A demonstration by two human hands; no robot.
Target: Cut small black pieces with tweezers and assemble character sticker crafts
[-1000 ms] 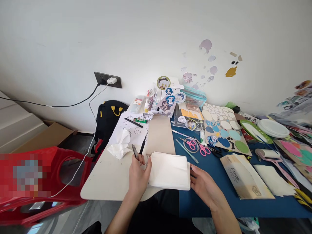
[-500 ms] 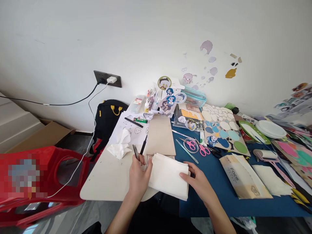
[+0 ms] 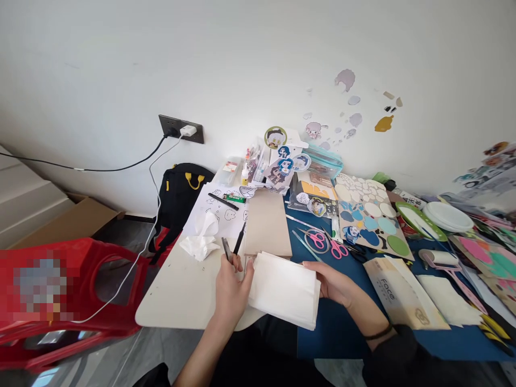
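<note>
White, soft-looking paper folded into a flat rectangular stack (image 3: 284, 290) sits between the person's two hands in the head view, by the near edge of the pale, round-cornered surface (image 3: 173, 301). Whether the stack's underside touches that surface, I can't tell from here. The left hand (image 3: 231, 290) has its thumb along the stack's left edge, its curled fingers closed round a slim, dark grey tool (image 3: 226, 248). The right hand (image 3: 332, 285) clasps the stack's right end, thumb on top at the far corner, the other fingers mostly out of sight.

Just beyond the stack lies a flat, beige-grey rectangular board (image 3: 268, 226); a crumpled white tissue (image 3: 200, 242) sits to the stack's left. Farther to its right, on the dark blue mat (image 3: 342, 338), is a cream-and-tan soft packet printed "Face" (image 3: 397, 295).

I'd judge the stack very light and limp, its layers apt to slide, sag or crease, and easily torn. Flat fingers beneath and thumbs above, at both short ends, would suit it best; a pinch at one corner might fan the sheets apart.
</note>
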